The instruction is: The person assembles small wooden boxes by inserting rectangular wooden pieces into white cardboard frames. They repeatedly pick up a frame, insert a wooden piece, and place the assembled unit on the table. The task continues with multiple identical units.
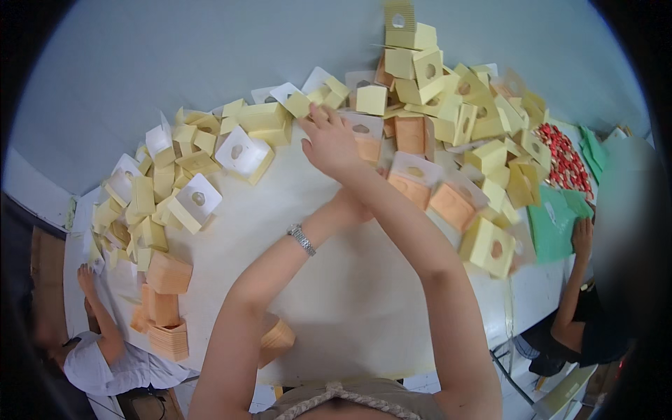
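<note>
My right hand [329, 143] reaches across the white table [336, 294] to its far side, fingers spread, with the fingertips touching a small yellow folded box [299, 104]. Nothing shows as gripped in it. My left hand [352, 208] lies under my right forearm and is mostly hidden; a metal wristwatch [302, 239] sits on that wrist. Yellow and white boxes with round holes [245, 154] lie just left of my right hand. Flat orange-lined pieces [409, 183] lie to its right.
Heaps of yellow boxes [448, 91] ring the table's back and left side [143, 203]. Stacks of orange flat cards [168, 308] stand front left. A person's hand [85, 277] rests at the left edge. Another person's hand [582, 234] is on green sheets [549, 224], near red pieces [563, 159].
</note>
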`<action>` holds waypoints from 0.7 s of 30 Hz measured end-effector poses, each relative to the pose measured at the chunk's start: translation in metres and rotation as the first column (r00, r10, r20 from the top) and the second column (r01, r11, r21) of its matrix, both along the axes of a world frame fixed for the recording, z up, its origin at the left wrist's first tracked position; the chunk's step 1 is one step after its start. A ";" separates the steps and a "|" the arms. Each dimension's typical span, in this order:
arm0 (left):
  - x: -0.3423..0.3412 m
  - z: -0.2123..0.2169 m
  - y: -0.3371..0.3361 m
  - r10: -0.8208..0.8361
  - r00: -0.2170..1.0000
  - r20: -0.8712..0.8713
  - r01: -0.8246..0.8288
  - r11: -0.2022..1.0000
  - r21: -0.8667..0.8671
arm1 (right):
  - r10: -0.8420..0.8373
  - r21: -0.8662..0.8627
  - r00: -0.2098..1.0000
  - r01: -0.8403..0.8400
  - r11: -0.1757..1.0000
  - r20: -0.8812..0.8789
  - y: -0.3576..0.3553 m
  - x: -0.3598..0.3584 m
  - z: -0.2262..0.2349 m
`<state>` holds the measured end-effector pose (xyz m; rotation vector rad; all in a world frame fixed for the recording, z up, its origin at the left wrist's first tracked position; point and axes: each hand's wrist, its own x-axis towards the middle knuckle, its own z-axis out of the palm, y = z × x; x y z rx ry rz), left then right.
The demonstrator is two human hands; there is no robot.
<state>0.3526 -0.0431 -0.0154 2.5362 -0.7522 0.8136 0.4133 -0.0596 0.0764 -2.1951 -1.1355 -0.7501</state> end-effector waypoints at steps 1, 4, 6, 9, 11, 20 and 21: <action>0.002 0.028 0.004 0.176 0.934 -0.311 -0.138 0.980 0.141 | -0.088 -0.044 0.996 0.088 0.995 -0.002 0.005 0.020 -0.012; 0.011 0.090 0.044 0.554 0.659 -0.508 -0.399 0.831 0.388 | -0.366 -0.148 0.920 0.385 0.911 0.137 -0.009 0.089 -0.049; 0.025 0.080 0.092 0.580 0.814 0.023 -0.580 0.811 0.075 | -0.296 -0.144 0.949 0.310 0.940 0.111 -0.018 0.098 -0.053; 0.066 0.093 0.107 0.616 0.785 -0.064 -0.619 0.785 -0.034 | -0.236 -0.232 0.952 0.279 0.932 0.196 -0.035 0.095 -0.054; 0.078 0.084 0.102 0.602 0.773 -0.200 -0.588 0.799 0.129 | -0.250 -0.283 0.935 0.318 0.905 0.253 -0.050 0.102 -0.056; 0.012 0.057 0.098 0.345 0.920 0.185 -0.389 0.747 0.538 | -0.408 0.101 0.902 0.397 0.912 0.142 -0.090 0.149 -0.042; 0.001 0.061 0.099 0.343 0.937 0.067 -0.311 0.733 0.604 | -0.379 0.259 0.923 0.349 0.901 0.074 -0.083 0.146 -0.032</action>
